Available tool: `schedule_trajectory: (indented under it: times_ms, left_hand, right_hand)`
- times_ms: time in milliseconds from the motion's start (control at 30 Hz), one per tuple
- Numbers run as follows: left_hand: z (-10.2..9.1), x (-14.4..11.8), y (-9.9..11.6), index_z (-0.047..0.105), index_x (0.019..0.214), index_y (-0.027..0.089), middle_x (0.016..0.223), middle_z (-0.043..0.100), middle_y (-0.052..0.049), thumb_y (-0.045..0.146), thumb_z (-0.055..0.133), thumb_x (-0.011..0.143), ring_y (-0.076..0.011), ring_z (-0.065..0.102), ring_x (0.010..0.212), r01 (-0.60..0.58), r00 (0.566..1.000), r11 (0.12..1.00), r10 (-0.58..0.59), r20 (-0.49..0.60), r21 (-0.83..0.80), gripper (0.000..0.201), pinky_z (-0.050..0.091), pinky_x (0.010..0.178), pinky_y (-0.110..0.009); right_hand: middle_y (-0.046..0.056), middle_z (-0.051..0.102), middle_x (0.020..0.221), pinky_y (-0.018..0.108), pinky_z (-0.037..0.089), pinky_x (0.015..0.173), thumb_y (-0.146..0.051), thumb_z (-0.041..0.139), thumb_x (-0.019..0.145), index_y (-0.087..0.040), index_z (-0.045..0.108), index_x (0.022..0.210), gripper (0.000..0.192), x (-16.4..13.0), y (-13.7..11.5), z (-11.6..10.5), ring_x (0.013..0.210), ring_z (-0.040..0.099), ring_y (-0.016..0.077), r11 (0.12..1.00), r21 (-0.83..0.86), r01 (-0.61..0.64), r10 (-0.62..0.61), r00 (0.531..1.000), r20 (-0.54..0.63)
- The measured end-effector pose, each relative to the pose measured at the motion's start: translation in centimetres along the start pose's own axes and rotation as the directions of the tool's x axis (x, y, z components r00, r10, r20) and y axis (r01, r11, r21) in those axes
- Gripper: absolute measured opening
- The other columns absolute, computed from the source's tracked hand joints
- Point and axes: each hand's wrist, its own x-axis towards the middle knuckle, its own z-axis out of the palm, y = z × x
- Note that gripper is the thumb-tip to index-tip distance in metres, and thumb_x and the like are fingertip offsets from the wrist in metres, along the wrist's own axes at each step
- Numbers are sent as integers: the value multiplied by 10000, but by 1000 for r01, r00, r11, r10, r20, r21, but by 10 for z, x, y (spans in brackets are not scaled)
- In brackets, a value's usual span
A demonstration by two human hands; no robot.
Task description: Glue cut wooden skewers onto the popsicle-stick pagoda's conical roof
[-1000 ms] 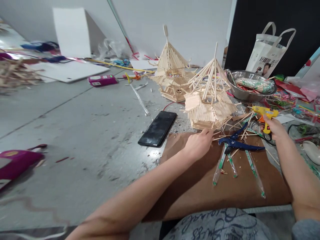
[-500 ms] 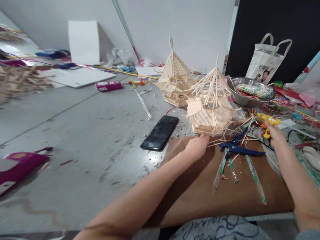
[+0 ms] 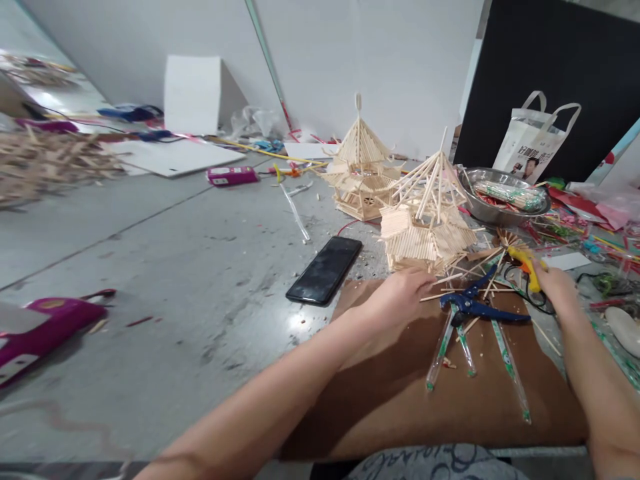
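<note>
Sitting on the grey floor point(image 3: 165, 267), brown cardboard sheet point(image 3: 400, 393) across my lap side as a work mat, likely to catch glue drips and stick ends.

My left hand point(image 3: 400, 297) reaches forward to the foot of the nearer stick pagoda point(image 3: 425, 220), fingers curled in and narrow, fingertips at its base edge. A loose bamboo stick point(image 3: 443, 281) pokes out just beyond the knuckles; I cannot tell whether I pinch it or only touch the model, so what the hand has closed on stays uncertain. The hand sits low, a placement that would steady the model without pressing on the bare roof ribs above.

My right hand point(image 3: 553, 285) is wrapped round the grip of the yellow glue gun point(image 3: 523, 263), nozzle aimed left toward the model's lower corner, close to it but apart. Its black cord point(image 3: 520, 293) trails beside the wrist.

Blue cutters point(image 3: 475, 303) lie on the cardboard between my two hands, handles open, within easy reach. Plastic-sleeved chopstick packs point(image 3: 507, 360) fan out below them, with cut sticks scattered about.

The finished pagoda point(image 3: 360, 167) stands behind the nearer one, well clear of the work. A black phone point(image 3: 325, 270) lies face up just left of the cardboard. A steel bowl point(image 3: 500, 207) with more sleeved sticks sits to the right rear, a white tote bag point(image 3: 537, 143) behind it.
</note>
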Motion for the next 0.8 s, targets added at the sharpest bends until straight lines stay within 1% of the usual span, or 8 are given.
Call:
schedule_trajectory:
  times_ms: [100, 167, 300, 367, 433, 567, 667, 800]
  left_hand:
    - [-11, 4, 6, 658, 841, 188, 868, 658, -76, 211, 436, 804, -166, 575, 831, -37, 997, 997, 32, -71, -70, 227, 425, 778, -302]
    - [-18, 8, 11, 666, 837, 194, 827, 650, -69, 208, 441, 799, -149, 566, 755, -41, 996, 996, 34, -87, -79, 229, 423, 717, -276]
    - [-29, 17, 28, 675, 749, 188, 704, 608, -48, 197, 478, 768, -122, 518, 640, -128, 980, 986, 109, -164, -109, 198, 399, 643, -247]
    - [-33, 21, 38, 667, 728, 186, 681, 597, -40, 193, 499, 757, -115, 511, 627, -189, 966, 971, 156, -208, -145, 170, 388, 625, -235]
    - [-37, 24, 47, 651, 743, 177, 680, 594, -32, 165, 503, 751, -100, 502, 615, -218, 951, 960, 168, -259, -176, 149, 378, 612, -221]
    - [-41, 26, 56, 615, 803, 168, 628, 547, 6, 143, 542, 721, -65, 443, 527, -213, 909, 928, 73, -410, -305, 113, 346, 549, -202]
    - [-37, 26, 53, 585, 852, 168, 661, 531, 18, 223, 616, 690, -38, 381, 454, -195, 846, 868, -86, -526, -456, 174, 307, 478, -198]
    - [-25, 30, 45, 571, 795, 154, 648, 535, 20, 319, 583, 727, -21, 328, 410, -117, 829, 800, -248, -501, -589, 178, 248, 413, -190]
  right_hand:
    - [210, 645, 845, 447, 425, 677, -569, 405, 762, -143, 651, 815, 494, -14, -15, -20, 827, 602, 347, 996, -81, -27, 15, 988, -155]
    - [138, 661, 841, 371, 427, 676, -497, 421, 794, -165, 651, 881, 413, -33, -39, -37, 766, 606, 262, 977, 6, 212, -204, 946, -253]
    - [63, 655, 858, 277, 430, 668, -425, 454, 827, -190, 658, 871, 314, -86, -106, -69, 703, 589, 158, 650, 107, 752, -705, 650, -284]
    - [65, 652, 893, 269, 424, 681, -396, 451, 843, -199, 664, 905, 297, -109, -136, -79, 786, 594, 167, 484, 35, 874, -845, 477, -241]
    - [72, 649, 863, 270, 407, 625, -377, 441, 852, -190, 666, 898, 296, -123, -158, -84, 785, 591, 181, 404, -52, 913, -905, 391, -167]
    - [69, 636, 751, 269, 383, 597, -309, 442, 849, -158, 661, 775, 277, -125, -180, -87, 703, 571, 163, 433, 6, 901, -891, 429, -146]
    - [26, 615, 657, 251, 383, 579, -348, 510, 806, -157, 652, 766, 242, -114, -190, -92, 609, 532, 118, 480, 308, 822, -831, 538, -142]
    - [-7, 578, 558, 204, 318, 420, -395, 620, 709, -143, 599, 654, 259, -96, -207, -95, 416, 403, 43, 445, 762, 471, -698, 715, -34]
